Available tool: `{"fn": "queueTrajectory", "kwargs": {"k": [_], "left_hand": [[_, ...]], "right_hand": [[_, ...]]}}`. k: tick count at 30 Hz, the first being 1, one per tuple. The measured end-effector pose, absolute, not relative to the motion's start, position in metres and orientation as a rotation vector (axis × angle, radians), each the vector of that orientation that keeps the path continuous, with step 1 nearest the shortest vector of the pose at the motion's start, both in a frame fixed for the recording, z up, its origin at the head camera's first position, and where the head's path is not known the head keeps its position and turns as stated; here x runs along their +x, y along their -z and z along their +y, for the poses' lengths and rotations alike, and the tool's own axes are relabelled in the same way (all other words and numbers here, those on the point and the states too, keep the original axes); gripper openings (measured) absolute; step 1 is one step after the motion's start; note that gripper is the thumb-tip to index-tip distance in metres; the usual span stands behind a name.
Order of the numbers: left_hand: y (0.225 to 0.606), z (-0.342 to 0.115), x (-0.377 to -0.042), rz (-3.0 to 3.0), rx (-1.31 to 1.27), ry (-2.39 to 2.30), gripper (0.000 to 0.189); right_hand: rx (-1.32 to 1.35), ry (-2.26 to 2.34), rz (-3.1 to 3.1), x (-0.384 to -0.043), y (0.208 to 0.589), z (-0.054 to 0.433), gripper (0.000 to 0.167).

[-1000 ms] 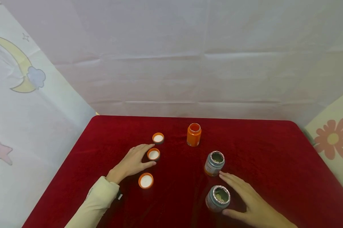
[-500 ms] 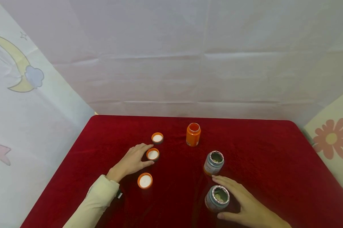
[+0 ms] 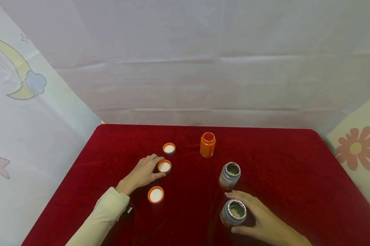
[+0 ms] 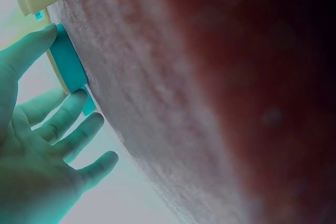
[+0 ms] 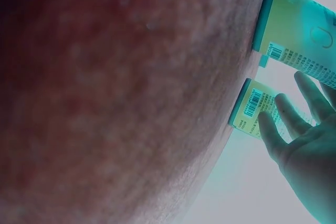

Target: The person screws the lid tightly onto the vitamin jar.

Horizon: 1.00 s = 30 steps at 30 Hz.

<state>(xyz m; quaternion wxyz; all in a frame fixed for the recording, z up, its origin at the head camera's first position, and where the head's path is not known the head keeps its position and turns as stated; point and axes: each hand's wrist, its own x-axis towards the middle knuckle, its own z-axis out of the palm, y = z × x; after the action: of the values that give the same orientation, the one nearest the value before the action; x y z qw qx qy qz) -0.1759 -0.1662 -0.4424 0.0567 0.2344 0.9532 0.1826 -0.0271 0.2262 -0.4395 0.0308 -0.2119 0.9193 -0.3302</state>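
My left hand (image 3: 141,174) reaches to the middle one of three upturned lids on the red cloth. Its thumb and forefinger flank that orange-rimmed, white-lined lid (image 3: 164,166); in the left wrist view the lid (image 4: 68,56) sits between the thumb and the loosely bent fingers. At the right, my right hand (image 3: 261,218) spreads round the near jar (image 3: 229,218), thumb on the near side and fingers behind it. The jar is uncapped, blue-grey, with torn foil on its rim and pale contents inside. In the right wrist view, fairly straight fingers (image 5: 287,115) overlap the jars.
A matching open jar (image 3: 229,177) stands just behind the near one. Farther back is an orange open jar (image 3: 207,145). Other lids lie behind (image 3: 169,149) and in front (image 3: 155,195) of the left hand. A pale curtain wall (image 3: 221,68) borders the table's far edge.
My right hand has moved left and nearer, from beside the two jars to round the near jar. The left thumb and forefinger have drawn slightly closer about the middle lid.
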Motion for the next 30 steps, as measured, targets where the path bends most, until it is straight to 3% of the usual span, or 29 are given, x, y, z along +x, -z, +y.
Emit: {"fn": "queueTrajectory", "kwargs": {"k": [7,30], "left_hand": [[0.4432,-0.1673,-0.1767,2.891,0.686,-0.592,0.058],[0.4384,-0.1650,-0.1737,2.891,0.692,-0.744,0.060]], "right_hand": [[-0.556,1.070,2.701,-0.0297,0.4362,0.2274,0.071],[-0.613,1.257,2.456,-0.0368,0.4361,0.2293,0.061]]}}
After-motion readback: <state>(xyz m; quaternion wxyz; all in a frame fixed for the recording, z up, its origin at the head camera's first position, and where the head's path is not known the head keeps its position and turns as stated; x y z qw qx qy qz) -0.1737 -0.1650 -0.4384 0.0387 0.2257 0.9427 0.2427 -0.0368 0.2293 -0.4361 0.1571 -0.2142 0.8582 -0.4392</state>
